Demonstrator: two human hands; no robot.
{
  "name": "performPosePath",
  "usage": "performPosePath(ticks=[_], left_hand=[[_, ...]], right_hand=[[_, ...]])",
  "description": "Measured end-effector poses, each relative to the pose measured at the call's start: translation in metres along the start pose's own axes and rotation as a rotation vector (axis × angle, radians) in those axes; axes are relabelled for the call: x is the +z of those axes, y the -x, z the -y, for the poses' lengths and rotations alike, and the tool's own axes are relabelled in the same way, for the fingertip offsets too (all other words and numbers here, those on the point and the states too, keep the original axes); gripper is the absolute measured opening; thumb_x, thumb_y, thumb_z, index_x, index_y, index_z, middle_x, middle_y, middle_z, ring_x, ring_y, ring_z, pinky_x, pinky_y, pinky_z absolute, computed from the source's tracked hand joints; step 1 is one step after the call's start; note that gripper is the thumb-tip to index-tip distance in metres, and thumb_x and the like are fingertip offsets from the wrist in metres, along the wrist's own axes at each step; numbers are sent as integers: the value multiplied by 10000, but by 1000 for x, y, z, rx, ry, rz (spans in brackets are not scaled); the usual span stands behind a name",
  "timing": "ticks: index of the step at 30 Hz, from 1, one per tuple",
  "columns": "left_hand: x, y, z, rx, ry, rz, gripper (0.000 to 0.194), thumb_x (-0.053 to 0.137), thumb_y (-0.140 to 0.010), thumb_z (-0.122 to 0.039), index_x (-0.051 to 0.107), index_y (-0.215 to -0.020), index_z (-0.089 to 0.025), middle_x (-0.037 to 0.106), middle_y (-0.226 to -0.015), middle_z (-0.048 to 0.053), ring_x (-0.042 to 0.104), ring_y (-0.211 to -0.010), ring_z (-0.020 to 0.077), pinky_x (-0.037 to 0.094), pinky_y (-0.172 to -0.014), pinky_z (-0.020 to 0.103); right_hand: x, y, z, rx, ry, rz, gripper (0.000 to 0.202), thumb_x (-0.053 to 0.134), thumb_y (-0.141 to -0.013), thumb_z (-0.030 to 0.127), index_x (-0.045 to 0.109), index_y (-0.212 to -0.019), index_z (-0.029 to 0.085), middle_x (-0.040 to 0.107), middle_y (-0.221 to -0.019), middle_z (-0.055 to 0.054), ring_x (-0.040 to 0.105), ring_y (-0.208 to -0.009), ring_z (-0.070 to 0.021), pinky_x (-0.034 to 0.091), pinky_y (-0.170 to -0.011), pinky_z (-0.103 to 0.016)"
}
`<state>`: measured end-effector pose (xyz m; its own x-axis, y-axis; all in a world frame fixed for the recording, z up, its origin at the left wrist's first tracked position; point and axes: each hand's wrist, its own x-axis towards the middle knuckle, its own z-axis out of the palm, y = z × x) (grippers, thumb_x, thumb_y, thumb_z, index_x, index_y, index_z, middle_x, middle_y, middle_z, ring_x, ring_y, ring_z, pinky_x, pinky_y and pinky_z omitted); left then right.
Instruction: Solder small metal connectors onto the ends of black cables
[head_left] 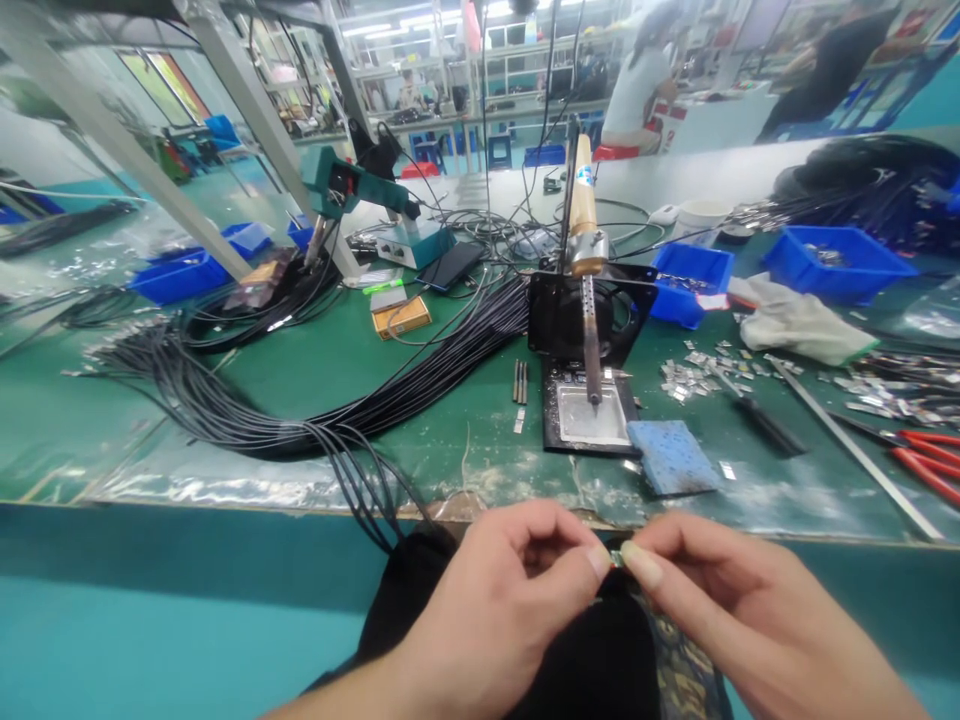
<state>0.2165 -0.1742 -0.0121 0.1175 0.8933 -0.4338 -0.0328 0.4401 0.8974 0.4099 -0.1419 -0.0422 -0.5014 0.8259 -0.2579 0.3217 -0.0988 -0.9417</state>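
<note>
Over my lap, just below the bench edge, my left hand (517, 590) and my right hand (720, 590) meet with thumb and fingertips pinched. Between them shows a small connector (616, 559), silvery-green with specks of red or orange; the fingers hide most of it. My left hand grips its left side and my right hand its right side. Ahead on the bench a soldering iron (585, 220) with a wooden handle points tip down over a metal solder tray (592, 414). A blue sponge (673, 457) lies right of the tray.
A bundle of black cables (300, 435) curves across the left, some ends hanging over the edge. A black fan (547, 315) stands behind the iron. Rightward are small metal shells (686, 372), red-handled pliers (930, 465), a glove (799, 320) and a blue bin (832, 265).
</note>
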Motion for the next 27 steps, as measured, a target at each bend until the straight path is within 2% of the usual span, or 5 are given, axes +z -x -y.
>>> performPosePath(ticks=[12,19,27], left_hand=[[0,-1,0,13,-34,12,178,682,-892,-285,657,-787,-144,570,-733,-19,471,-708,117,379,-666,232],[-4,-2,1,19,-3,72,167,683,-893,-288,664,-813,-143,555,-739,-18,444,-711,119,362,-663,240],[-6,-4,4,-18,-15,74,191,683,-897,-323,666,-820,-149,546,-739,-12,430,-710,125,343,-644,250]], right_hand=[[-2,1,-6,22,-14,39,393,541,-976,571,677,-842,228,599,-745,1,543,-680,-139,474,-607,-224],[-4,0,-8,30,-10,60,398,534,-983,566,678,-834,226,569,-733,5,515,-670,-134,451,-601,-225],[-2,-1,-9,15,-32,14,403,584,-938,586,690,-781,231,572,-686,5,500,-626,-131,436,-558,-218]])
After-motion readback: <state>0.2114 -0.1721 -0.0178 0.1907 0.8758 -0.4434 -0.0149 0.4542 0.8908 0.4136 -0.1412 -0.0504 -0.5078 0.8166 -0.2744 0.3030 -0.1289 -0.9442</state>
